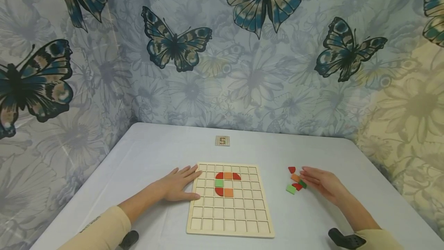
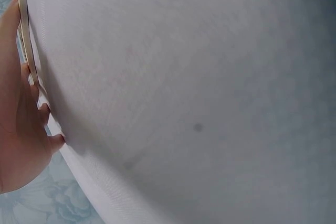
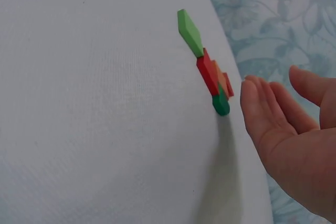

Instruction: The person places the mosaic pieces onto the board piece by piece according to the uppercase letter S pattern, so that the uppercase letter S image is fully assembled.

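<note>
My left hand [image 1: 177, 185] rests flat with spread fingers, its fingertips and thumb touching the left edge of a pale wooden grid board [image 1: 227, 230]. Set in the board's upper cells are round-cornered red pieces [image 1: 236, 176], orange squares [image 1: 228, 192] and a light green square [image 1: 219, 183]. To the right of the board, my right hand [image 1: 324, 182] hovers beside a small group of loose pieces, fingers extended and holding nothing. That group has a light green square [image 3: 190, 32], red pieces [image 1: 292, 169], an orange piece [image 1: 295, 177] and a dark green piece [image 3: 221, 103].
A small gridded card [image 1: 222, 141] marked with a brown figure lies behind the board on the white table [image 1: 166, 142]. Butterfly-patterned cloth [image 1: 194, 95] hangs beyond the table's back and sides. A dark strap end [image 1: 347, 239] shows by the right wrist.
</note>
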Available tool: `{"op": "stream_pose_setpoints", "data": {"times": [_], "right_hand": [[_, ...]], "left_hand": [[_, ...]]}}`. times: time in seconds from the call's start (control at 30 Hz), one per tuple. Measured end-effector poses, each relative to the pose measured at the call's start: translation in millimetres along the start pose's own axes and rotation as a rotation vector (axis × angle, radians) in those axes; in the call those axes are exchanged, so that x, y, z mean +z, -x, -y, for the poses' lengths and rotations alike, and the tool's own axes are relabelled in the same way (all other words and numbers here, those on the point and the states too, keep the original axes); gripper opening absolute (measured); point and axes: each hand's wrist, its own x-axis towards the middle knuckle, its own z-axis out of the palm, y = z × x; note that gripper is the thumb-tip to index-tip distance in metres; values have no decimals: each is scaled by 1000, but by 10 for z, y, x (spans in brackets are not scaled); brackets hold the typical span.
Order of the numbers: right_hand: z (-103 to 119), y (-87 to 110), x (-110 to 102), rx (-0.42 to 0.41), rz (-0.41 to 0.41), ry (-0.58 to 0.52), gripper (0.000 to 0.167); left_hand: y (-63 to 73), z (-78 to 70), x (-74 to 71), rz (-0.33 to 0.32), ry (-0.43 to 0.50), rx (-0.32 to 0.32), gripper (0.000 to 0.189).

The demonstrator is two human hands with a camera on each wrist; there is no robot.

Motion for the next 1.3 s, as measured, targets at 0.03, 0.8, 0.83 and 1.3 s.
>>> {"op": "stream_pose_setpoints", "data": {"times": [0.03, 0.8, 0.83, 1.3], "right_hand": [[-8, 2, -11, -3, -4, -1, 48], [-186, -16, -104, -11, -180, 486, 64], [-190, -11, -101, -23, -181, 543, 65], [-273, 2, -30, -203, -187, 833, 43]], "left_hand": [[1, -1, 0, 1, -1, 3, 89], [-23, 10, 34, -12, 6, 12, 92], [-19, 6, 28, -8, 4, 11, 93], [-29, 3, 40, 10, -22, -21, 91]]}}
